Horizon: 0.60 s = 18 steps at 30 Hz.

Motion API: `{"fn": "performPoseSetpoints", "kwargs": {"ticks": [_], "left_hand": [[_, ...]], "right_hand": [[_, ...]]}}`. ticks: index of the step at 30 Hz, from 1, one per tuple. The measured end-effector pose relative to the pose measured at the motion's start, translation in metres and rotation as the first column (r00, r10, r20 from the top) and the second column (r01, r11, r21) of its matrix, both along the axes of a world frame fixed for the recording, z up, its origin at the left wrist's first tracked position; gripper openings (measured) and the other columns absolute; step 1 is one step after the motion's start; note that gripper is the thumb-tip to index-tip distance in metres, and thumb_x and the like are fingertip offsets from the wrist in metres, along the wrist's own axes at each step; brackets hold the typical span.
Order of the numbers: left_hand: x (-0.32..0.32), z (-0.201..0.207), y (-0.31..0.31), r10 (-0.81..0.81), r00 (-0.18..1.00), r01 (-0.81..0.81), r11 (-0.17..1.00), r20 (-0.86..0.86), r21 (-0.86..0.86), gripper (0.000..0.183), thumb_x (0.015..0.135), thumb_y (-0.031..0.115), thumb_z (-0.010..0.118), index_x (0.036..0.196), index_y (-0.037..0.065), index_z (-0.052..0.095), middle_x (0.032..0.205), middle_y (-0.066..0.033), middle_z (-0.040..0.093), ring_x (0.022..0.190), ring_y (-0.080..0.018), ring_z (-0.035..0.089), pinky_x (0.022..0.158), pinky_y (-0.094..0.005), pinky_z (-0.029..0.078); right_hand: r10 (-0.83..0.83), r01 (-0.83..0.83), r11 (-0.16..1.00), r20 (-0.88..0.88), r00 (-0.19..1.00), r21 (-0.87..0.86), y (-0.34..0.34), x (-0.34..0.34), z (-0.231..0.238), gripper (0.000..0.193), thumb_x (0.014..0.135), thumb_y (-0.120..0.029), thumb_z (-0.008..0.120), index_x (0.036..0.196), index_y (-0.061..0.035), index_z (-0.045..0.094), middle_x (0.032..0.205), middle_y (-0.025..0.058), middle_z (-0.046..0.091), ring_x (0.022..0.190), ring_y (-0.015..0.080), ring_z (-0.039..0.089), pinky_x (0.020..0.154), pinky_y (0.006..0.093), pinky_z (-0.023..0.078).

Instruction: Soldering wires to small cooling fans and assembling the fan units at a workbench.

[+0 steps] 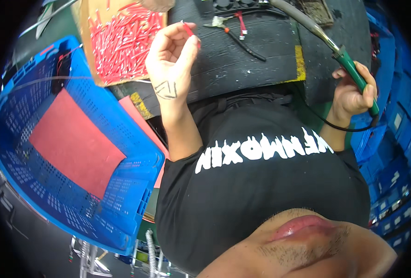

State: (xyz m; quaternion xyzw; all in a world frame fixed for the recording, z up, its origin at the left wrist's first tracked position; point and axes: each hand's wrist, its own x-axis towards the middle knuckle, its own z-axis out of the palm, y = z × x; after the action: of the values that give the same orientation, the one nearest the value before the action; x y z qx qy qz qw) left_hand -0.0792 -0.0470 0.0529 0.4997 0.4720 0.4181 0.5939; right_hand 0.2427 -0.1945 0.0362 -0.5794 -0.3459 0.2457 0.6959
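Head view: left hand (172,55) pinches a small red wire piece (187,29), right hand (353,95) grips a green-handled soldering iron (353,76)

Head view: the left hand is raised at about 11 o'clock over the black desk mat (242,60), thumb and forefinger narrowed on the red wire piece, whose long axis tilts up toward 11 o'clock; the right hand at 2 o'clock is wrapped around the iron's green handle, its shaft running up-left toward 11 o'clock, so the metal end lies well apart from the wire piece, at about 2 o'clock from it; the cardboard box of red wire pieces (122,37) sits just left of the left hand, which is the nearer one; red-handled pliers (231,25) lie on the mat between the hands; a blue crate (136,153) with a red sheet (71,139) stands at 8 o'clock
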Motion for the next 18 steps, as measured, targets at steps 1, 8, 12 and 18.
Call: {"fn": "performPoseSetpoints", "kwargs": {"ticks": [1, 8, 12, 18], "left_hand": [[0.008, -0.002, -0.002, 0.001, 0.995, 0.001, 1.0, 0.095, -0.026, 0.023, 0.089, -0.004, 0.069, 0.112, -0.001, 0.066, 0.095, -0.0063, 0.07, 0.079, -0.0077, 0.064, 0.068, -0.0204, 0.051], [0.056, -0.011, -0.002, -0.051, 0.91, 0.143, 0.97, 0.411, -0.198, 0.013, 0.096, 0.005, 0.066, 0.106, -0.004, 0.064, 0.095, -0.0177, 0.073, 0.076, -0.0171, 0.07, 0.06, -0.0238, 0.052], [0.062, -0.012, -0.001, -0.053, 0.897, 0.155, 0.967, 0.438, -0.202, 0.014, 0.096, 0.007, 0.066, 0.106, -0.002, 0.064, 0.096, -0.0187, 0.074, 0.074, -0.0167, 0.069, 0.059, -0.0239, 0.051], [0.061, -0.011, 0.001, -0.005, 0.888, 0.14, 0.955, 0.459, -0.261, 0.013, 0.096, 0.009, 0.068, 0.104, -0.001, 0.065, 0.095, -0.0175, 0.074, 0.072, -0.0166, 0.068, 0.058, -0.0245, 0.05]], "right_hand": [[0.005, -0.005, 1.0, 0.01, 1.0, -0.01, -0.001, 0.001, 0.003, 0.055, 0.089, -0.041, 0.049, 0.104, 0.0088, 0.069, 0.093, 0.027, 0.067, 0.065, 0.0333, 0.065, 0.055, 0.0411, 0.056], [0.016, -0.016, 1.0, 0.07, 0.997, -0.005, -0.013, 0.007, -0.001, 0.054, 0.092, -0.038, 0.045, 0.105, 0.009, 0.069, 0.093, 0.0284, 0.067, 0.065, 0.0331, 0.065, 0.056, 0.0412, 0.055], [0.045, -0.046, 0.999, 0.036, 0.998, 0.018, -0.018, 0.002, -0.001, 0.053, 0.093, -0.038, 0.045, 0.106, 0.0077, 0.069, 0.094, 0.0287, 0.066, 0.067, 0.032, 0.065, 0.057, 0.0404, 0.055], [0.073, -0.072, 0.997, 0.084, 0.994, -0.007, -0.017, 0.004, 0.001, 0.053, 0.094, -0.038, 0.044, 0.107, 0.0077, 0.068, 0.095, 0.0285, 0.066, 0.068, 0.0315, 0.065, 0.058, 0.0394, 0.056]]}}
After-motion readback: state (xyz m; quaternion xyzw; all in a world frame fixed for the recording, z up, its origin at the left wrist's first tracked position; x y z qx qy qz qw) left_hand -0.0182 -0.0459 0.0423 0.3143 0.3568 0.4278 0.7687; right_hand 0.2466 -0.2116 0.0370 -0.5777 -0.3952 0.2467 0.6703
